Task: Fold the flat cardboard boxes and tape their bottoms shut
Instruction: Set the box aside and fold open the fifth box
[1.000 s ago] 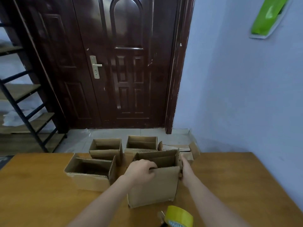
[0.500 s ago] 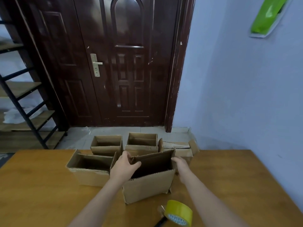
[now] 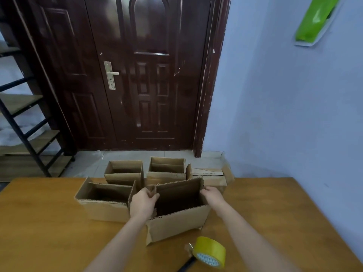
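1. Since half a second ago, the near cardboard box (image 3: 177, 224) is being shown squared up further, its mouth now gaping wide, and both hands are being seen shifted to its two far corners.
2. Its far left corner is being gripped by the left hand (image 3: 143, 203), the fingers curled over a small flap there.
3. Its far right corner is being touched by the right hand (image 3: 213, 195); whether those fingers are being closed round the wall cannot be told.
4. Upright on the worktop (image 3: 39, 232) is how the box is being kept, open side up, just beside a second open box (image 3: 104, 201) on its left.
5. Behind these, two more open boxes (image 3: 124, 172) (image 3: 167, 167) are being shown side by side at the far edge, with a flatter carton (image 3: 209, 174) lying to their right.
6. Close to the near right corner of the held box, but apart from it, a roll of yellow tape (image 3: 210, 252) is being seen standing on its rim, with a dark handle (image 3: 186, 266) beneath it.
7. Beyond the worktop, a dark wooden door (image 3: 137, 75) with a brass handle (image 3: 111, 74) is being framed, a black stair (image 3: 23, 118) at left, and a green item (image 3: 316, 18) mounted on the pale wall.
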